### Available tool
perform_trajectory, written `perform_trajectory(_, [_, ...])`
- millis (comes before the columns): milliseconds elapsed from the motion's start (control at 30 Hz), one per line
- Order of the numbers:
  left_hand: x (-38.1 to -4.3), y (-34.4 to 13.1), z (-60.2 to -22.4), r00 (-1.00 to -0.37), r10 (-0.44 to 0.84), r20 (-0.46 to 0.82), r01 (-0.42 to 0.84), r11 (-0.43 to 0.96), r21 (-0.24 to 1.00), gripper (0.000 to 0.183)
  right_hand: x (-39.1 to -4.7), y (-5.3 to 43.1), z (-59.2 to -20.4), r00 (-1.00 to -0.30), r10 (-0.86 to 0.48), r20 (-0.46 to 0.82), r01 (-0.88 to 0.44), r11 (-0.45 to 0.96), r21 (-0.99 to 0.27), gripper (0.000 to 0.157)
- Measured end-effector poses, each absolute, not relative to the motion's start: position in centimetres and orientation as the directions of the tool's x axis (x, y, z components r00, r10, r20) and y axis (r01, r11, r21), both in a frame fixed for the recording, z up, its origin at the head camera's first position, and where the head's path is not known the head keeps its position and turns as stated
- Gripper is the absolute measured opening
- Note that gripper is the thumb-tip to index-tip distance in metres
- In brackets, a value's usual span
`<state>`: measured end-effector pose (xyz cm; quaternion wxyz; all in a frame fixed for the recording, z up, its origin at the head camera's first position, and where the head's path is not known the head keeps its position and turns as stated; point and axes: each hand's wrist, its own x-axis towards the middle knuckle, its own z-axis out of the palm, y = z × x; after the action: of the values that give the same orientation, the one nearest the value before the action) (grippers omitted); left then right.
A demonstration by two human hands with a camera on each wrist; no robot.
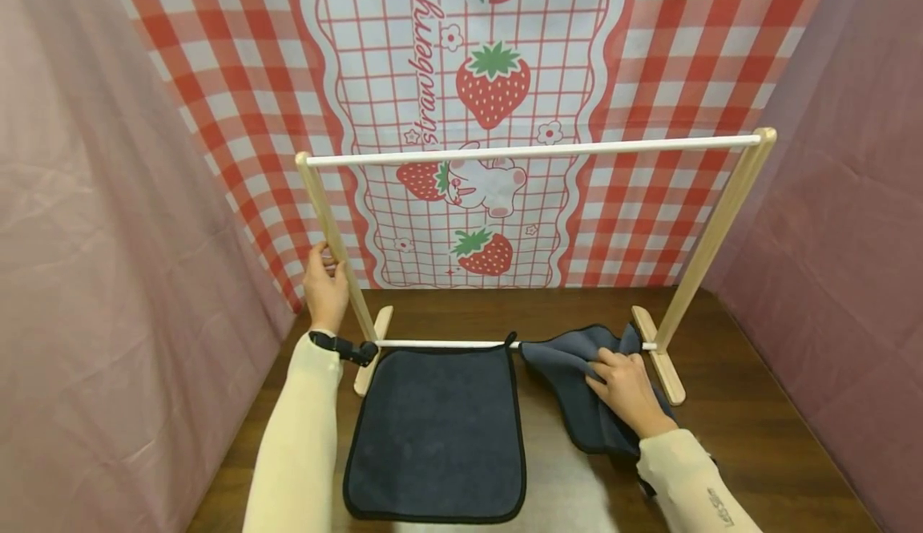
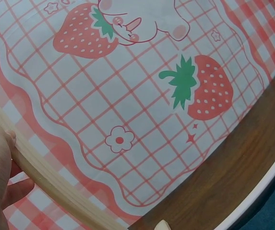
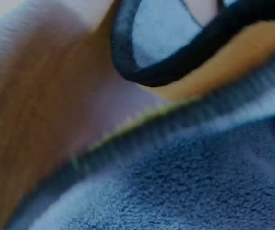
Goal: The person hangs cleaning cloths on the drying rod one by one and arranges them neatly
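Currently, the left hand (image 1: 326, 288) grips the left post (image 1: 318, 198) of a wooden rack; the right hand (image 1: 626, 389) holds a bunched grey cloth (image 1: 577, 406) at the right end of the white lower bar (image 1: 440, 345). Left of it, a second grey cloth (image 1: 438, 437) lies flat, its far edge along the bar. A patterned backdrop (image 1: 476, 220) stands behind.

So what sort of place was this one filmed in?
Probably a small staged tabletop booth: pink drapes hang at both sides, a strawberry-print backdrop stands behind, and a rack sits on the brown table.
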<state>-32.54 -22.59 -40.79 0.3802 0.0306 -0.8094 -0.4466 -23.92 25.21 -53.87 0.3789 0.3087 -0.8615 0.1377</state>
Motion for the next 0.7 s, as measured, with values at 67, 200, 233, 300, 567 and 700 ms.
perform_trajectory(67, [-32.5, -22.6, -40.8, -0.71, -0.385, 0.59, 0.292, 0.601, 0.744, 0.04, -24.1, 25.3, -53.4, -0.52, -0.419, 0.744, -0.635, 0.773, -0.008, 0.021])
perform_trajectory(200, [-32.5, -22.7, -40.8, -0.711, -0.375, 0.595, 0.298, 0.605, 0.738, 0.04, -24.5, 25.4, -52.2, -0.501, -0.407, 0.764, -0.641, 0.768, -0.012, 0.021])
perform_trajectory(233, [-32.5, -22.7, -40.8, -0.71, -0.374, 0.596, 0.298, 0.607, 0.736, 0.04, -24.6, 25.4, -51.9, -0.496, -0.405, 0.768, -0.645, 0.764, -0.013, 0.021])
perform_trajectory(300, [-32.6, -22.7, -40.8, -0.71, -0.374, 0.597, 0.297, 0.61, 0.735, 0.041, -24.7, 25.5, -51.2, -0.482, -0.396, 0.782, -0.647, 0.762, -0.013, 0.024])
perform_trajectory(567, [-32.4, -22.6, -40.7, -0.715, -0.372, 0.592, 0.295, 0.607, 0.738, 0.041, -25.0, 25.6, -47.7, -0.437, -0.399, 0.806, -0.656, 0.755, 0.018, 0.038])
perform_trajectory(700, [-32.4, -22.6, -40.6, -0.719, -0.371, 0.588, 0.292, 0.607, 0.74, 0.041, -25.2, 25.6, -46.2, -0.407, -0.392, 0.825, -0.67, 0.742, 0.023, 0.027])
